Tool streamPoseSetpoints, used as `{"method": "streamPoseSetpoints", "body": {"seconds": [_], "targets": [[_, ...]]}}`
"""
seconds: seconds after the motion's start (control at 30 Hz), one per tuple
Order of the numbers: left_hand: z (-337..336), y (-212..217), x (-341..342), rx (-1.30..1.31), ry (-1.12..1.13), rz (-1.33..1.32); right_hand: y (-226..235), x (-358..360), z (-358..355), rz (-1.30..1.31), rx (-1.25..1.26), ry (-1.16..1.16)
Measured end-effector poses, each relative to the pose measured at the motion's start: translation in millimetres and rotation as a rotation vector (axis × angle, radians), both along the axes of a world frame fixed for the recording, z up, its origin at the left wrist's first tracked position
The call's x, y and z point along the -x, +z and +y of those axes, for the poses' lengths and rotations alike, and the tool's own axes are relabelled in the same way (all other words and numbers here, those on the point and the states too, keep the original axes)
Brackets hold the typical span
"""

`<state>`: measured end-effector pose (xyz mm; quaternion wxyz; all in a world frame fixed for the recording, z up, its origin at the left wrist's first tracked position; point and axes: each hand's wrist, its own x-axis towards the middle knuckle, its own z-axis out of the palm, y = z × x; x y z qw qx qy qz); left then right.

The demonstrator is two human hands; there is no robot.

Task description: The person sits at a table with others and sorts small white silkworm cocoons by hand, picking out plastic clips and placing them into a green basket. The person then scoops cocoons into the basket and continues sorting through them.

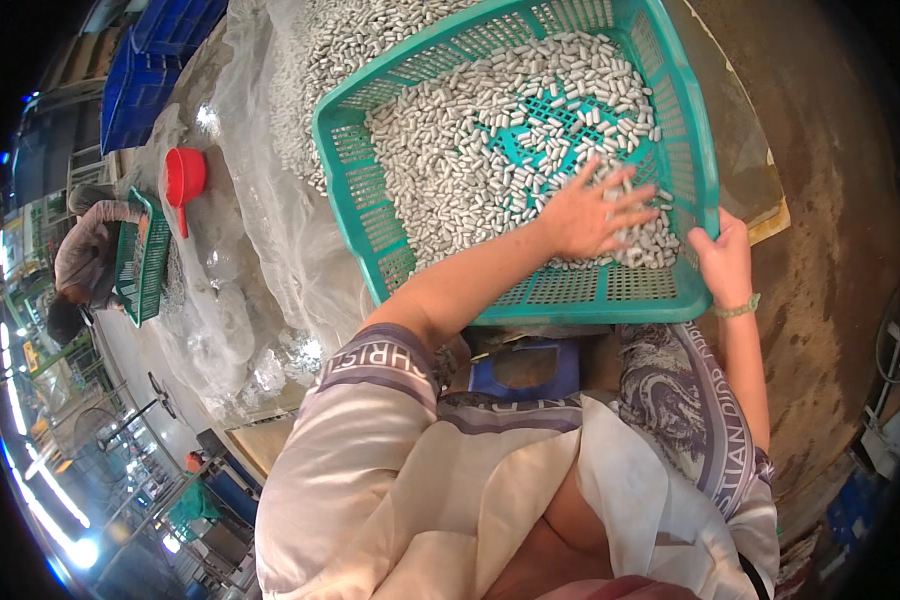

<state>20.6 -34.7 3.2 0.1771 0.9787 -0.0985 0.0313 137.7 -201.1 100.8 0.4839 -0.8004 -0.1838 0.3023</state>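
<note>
A large green plastic basket with slotted walls is tilted in front of me. Many small, greyish-white, capsule-shaped pieces cover most of its floor; what they are made of I cannot tell. Bare green mesh shows through them near the middle and the right. My left hand lies over the pieces at the near right, fingers spread, holding nothing visible. At the near right corner my right hand grips the basket's rim, its thumb over the edge and the other fingers hidden.
Beyond the basket is a heap of similar pieces beside clear plastic sheeting. A red dipper lies to the left, near blue crates. Another person handles a green basket at far left. A blue stool stands below my basket.
</note>
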Motion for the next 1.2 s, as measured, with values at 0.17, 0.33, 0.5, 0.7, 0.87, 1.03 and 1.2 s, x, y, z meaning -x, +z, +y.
{"method": "streamPoseSetpoints", "body": {"seconds": [0.17,0.33,0.5,0.7,0.87,1.03,1.2], "targets": [[61,-21,18,-0.152,0.155,0.001,7,-3,-2,0.031,0.047,0.026],[58,-5,82,0.028,-0.147,0.118,4,-5,-5,-0.034,0.035,0.049],[9,14,34,-0.001,0.108,-0.098,5,-4,-3,-0.056,0.087,0.055],[1,8,21,-0.003,0.138,0.0,2,-3,-4,-0.017,0.047,0.018],[-3,12,21,-0.049,0.151,-0.026,-1,-6,-6,-0.087,0.105,0.056],[-5,13,12,-0.068,0.159,0.019,2,-4,-3,-0.079,0.08,0.045],[0,21,24,-0.03,0.101,-0.028,2,-5,-6,-0.026,0.073,0.019]]}}
